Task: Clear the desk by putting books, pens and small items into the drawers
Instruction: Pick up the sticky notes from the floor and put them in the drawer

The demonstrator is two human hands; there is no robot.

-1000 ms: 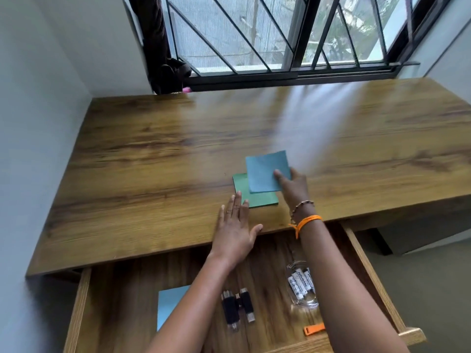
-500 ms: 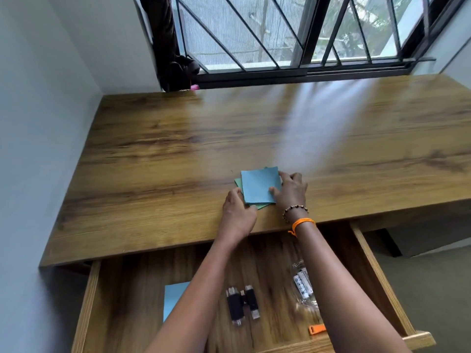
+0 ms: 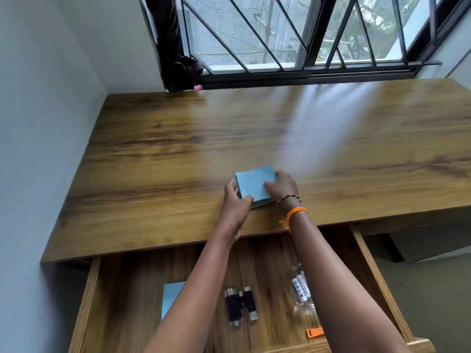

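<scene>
A light blue square paper pad (image 3: 253, 183) lies stacked on a green one, whose edge peeks out below, near the front edge of the wooden desk (image 3: 178, 154). My left hand (image 3: 235, 200) grips the stack's left side, thumb on top. Its right side is held by my right hand (image 3: 281, 187), fingers over the top sheet. Below the desk edge the drawer (image 3: 86, 309) stands pulled out, holding a blue sheet (image 3: 171, 295), black USB sticks (image 3: 239, 305), a clear packet of batteries (image 3: 300, 289) and an orange clip (image 3: 314, 332).
A white wall (image 3: 38, 123) bounds the desk's left side. A barred window (image 3: 293, 34) and a dark curtain (image 3: 175, 47) stand behind the desk. A small pink item (image 3: 198, 87) lies at the back edge by the curtain.
My right hand slid the blue pad squarely onto the green one. My left hand moved from flat on the desk onto the stack's left side, and both hands now hold the stack.
</scene>
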